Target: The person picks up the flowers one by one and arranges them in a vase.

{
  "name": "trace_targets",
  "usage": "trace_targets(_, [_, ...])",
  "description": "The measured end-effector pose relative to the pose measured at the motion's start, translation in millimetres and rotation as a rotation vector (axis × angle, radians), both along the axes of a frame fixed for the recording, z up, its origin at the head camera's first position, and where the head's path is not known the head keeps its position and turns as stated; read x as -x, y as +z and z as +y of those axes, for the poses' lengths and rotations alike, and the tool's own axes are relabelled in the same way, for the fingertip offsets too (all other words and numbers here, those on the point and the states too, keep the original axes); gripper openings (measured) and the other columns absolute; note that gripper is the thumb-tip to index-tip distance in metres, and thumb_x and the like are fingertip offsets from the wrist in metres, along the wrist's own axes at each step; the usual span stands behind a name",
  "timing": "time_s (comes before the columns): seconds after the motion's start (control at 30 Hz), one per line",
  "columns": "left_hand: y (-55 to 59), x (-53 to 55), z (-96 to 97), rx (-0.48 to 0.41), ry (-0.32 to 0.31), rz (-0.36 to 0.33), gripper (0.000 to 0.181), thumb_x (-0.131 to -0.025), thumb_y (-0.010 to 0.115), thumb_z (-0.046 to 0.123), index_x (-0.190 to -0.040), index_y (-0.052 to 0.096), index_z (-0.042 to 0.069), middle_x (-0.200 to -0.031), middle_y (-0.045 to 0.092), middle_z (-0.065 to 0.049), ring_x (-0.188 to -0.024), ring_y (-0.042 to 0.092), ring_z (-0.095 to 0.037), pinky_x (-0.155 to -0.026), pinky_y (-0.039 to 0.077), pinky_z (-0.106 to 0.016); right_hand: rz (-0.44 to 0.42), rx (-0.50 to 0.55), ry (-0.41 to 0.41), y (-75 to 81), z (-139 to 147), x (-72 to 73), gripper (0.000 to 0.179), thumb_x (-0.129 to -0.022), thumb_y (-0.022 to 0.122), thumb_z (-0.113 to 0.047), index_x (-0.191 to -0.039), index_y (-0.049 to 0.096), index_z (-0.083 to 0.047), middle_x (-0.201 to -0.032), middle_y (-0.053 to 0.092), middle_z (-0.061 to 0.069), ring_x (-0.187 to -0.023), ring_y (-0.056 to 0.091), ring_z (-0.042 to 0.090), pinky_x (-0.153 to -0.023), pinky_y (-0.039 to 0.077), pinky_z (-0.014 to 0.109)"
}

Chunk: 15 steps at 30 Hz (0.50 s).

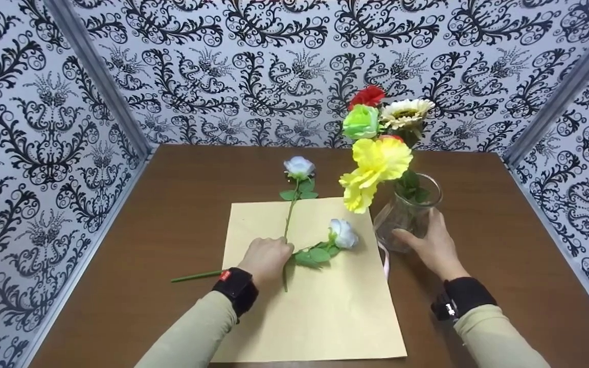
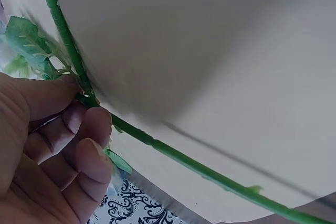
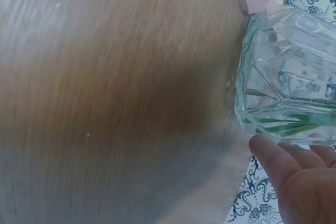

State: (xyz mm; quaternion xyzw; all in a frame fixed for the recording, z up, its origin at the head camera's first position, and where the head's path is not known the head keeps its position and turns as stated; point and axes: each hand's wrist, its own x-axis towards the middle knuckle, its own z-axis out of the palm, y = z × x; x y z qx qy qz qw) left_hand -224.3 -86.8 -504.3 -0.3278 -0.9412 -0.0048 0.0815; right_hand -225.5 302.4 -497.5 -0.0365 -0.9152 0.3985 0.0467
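Note:
In the head view my left hand (image 1: 268, 260) is over the sheet of paper, where two pale artificial roses cross. The left wrist view shows its thumb and fingertips pinching the green stems (image 2: 181, 158) at the crossing. One pale rose (image 1: 299, 167) points to the back of the table, beyond the paper; the other rose (image 1: 343, 234) points right, over the paper. My right hand (image 1: 435, 245) grips the side of a clear glass vase (image 1: 394, 225), thumb in front and fingers round the right side. Stems show through the glass in the right wrist view.
Out of the vase lean a yellow flower (image 1: 376, 166), a green one (image 1: 361, 121), a red one (image 1: 367, 96) and a cream one (image 1: 406, 112). Tan paper (image 1: 325, 317) lies on the brown table (image 1: 172, 204). A pink ribbon (image 1: 385, 260) is beside the vase base. Patterned walls surround the table.

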Motion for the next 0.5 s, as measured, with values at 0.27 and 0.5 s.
trace_targets(0.27, [8.0, -1.1, -0.1, -0.008, -0.014, 0.034, 0.019, -0.076, 0.068, -0.004, -0.087, 0.066, 0.011, -0.081, 0.064, -0.002, -0.065, 0.065, -0.025, -0.053, 0.051, -0.041, 0.001, 0.006, -0.001, 0.3, -1.2, 0.0, 0.118, -0.085, 0.078, -0.056, -0.16, 0.008, 0.002, -0.162, 0.022, 0.031, -0.147, 0.027, 0.052, -0.115, 0.027, 0.068])
trace_targets(0.5, [29.1, -6.3, 5.4, -0.036, -0.101, 0.216, 0.017, -0.081, 0.068, -0.004, -0.086, 0.067, 0.012, -0.079, 0.061, -0.001, -0.056, 0.062, -0.018, -0.046, 0.049, -0.036, -0.009, 0.003, 0.005, 0.5, -0.3, -0.5, 0.12, -0.087, 0.076, -0.057, -0.161, 0.003, 0.003, -0.164, 0.017, 0.031, -0.148, 0.024, 0.054, -0.115, 0.026, 0.069])
